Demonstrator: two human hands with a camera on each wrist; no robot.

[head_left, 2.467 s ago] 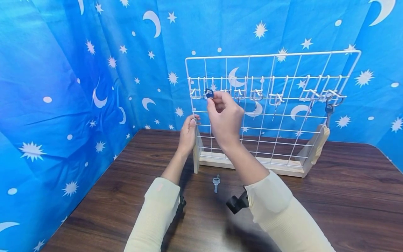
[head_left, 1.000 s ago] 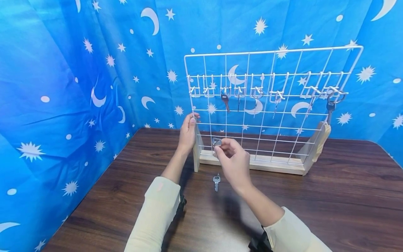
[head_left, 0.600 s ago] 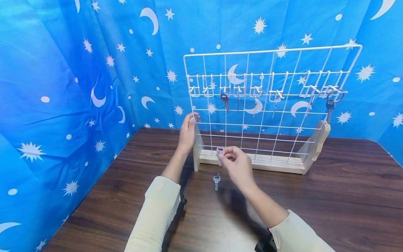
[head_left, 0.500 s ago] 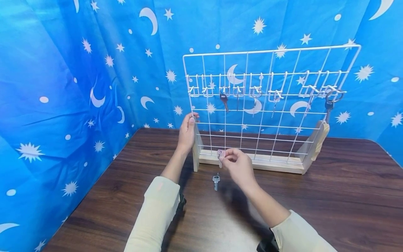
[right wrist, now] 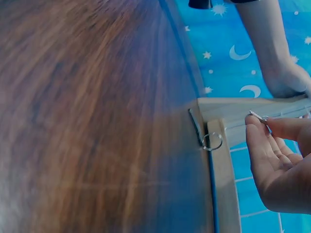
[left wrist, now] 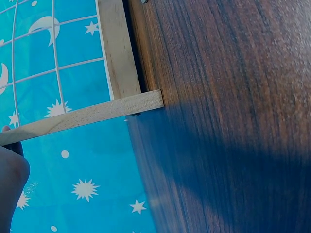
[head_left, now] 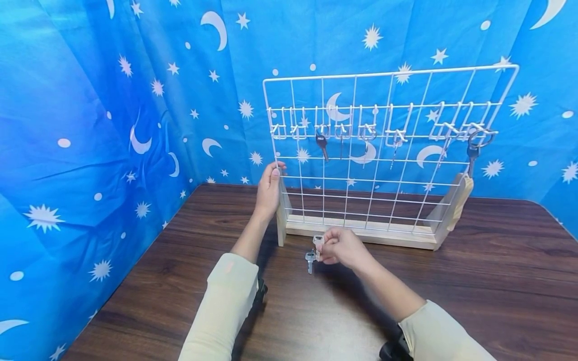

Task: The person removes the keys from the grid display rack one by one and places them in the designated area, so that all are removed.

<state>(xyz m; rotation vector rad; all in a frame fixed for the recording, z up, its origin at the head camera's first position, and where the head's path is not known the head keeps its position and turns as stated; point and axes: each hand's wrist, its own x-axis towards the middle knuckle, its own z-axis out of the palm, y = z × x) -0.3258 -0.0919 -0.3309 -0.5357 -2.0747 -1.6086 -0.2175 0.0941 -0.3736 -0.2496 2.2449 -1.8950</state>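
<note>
My left hand (head_left: 268, 193) grips the left side of a white wire grid rack (head_left: 356, 178) on a wooden stand, its fingers curled round the edge. In the left wrist view, part of that hand (left wrist: 10, 177) shows beside the wooden upright (left wrist: 82, 116). My right hand (head_left: 344, 248) pinches a silver key (head_left: 318, 240) by its head between thumb and fingers, low in front of the rack. Just left of it a second silver key (head_left: 310, 257) lies on the table. The right wrist view shows this lying key (right wrist: 195, 125) with its ring (right wrist: 212, 141), near the pinching fingers (right wrist: 253, 127).
Along the grid hang several white hooks. The two leftmost, including the end hook (head_left: 278, 131), carry no key. Others hold keys on rings, such as a dark key (head_left: 321, 143) and a large-ringed key (head_left: 472, 150). A blue curtain (head_left: 244, 55) rises behind the wooden table (head_left: 496, 271).
My right hand has come down from the second hook from the left, the pinched key still in its fingers, to beside the key on the table. My left hand has kept its hold.
</note>
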